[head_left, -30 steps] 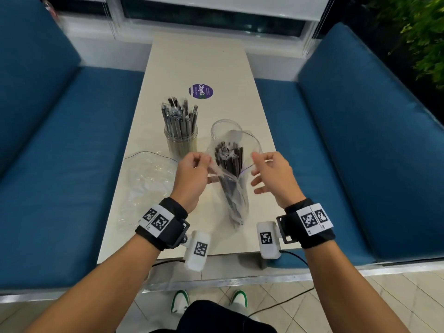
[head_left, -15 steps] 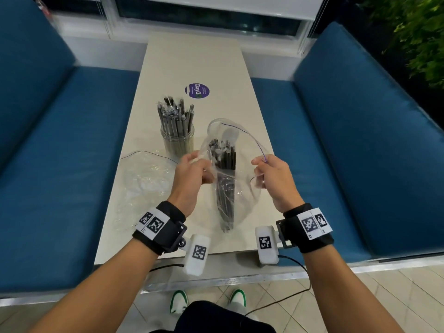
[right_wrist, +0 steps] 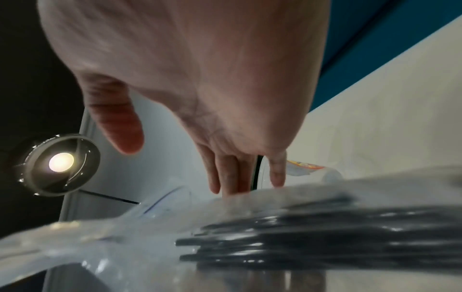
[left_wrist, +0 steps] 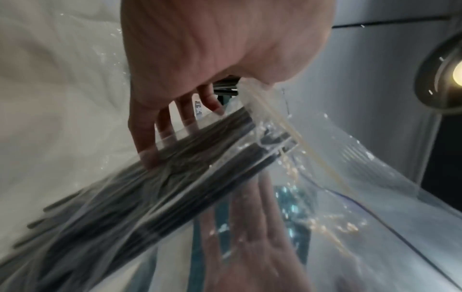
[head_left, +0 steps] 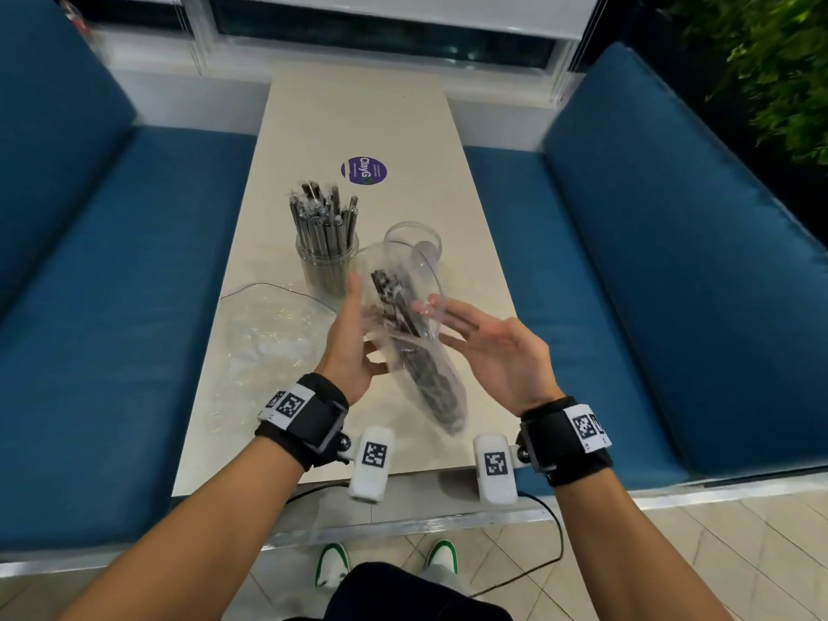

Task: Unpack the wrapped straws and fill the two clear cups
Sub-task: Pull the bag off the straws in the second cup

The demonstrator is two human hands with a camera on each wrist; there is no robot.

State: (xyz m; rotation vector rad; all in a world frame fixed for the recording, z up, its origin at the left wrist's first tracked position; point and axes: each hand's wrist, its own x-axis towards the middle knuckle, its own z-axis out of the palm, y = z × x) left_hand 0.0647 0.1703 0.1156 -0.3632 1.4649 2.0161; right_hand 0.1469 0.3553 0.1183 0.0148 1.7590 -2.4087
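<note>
A clear plastic bag of black straws [head_left: 430,378] hangs tilted over the table's near end, with its open mouth up and to the left. My left hand [head_left: 349,342] grips the bag around the straw bundle, thumb up; the left wrist view shows the left hand's fingers [left_wrist: 150,138] lying along the straws [left_wrist: 175,187]. My right hand [head_left: 488,347] is flat and open, its fingertips touching the bag's right side [right_wrist: 300,237]. An empty clear cup [head_left: 414,237] stands just behind the bag. To its left is a clear cup full of straws [head_left: 327,257].
A crumpled empty plastic bag [head_left: 269,333] lies on the beige table [head_left: 358,105] to the left of my hands. A purple round sticker [head_left: 364,170] sits farther back. Blue cushioned benches [head_left: 112,307] flank the table on both sides.
My right hand let go of the bag's mouth and opened flat against its side. My left hand shifted from pinching the bag's edge to gripping the bundle, and the bag tilted.
</note>
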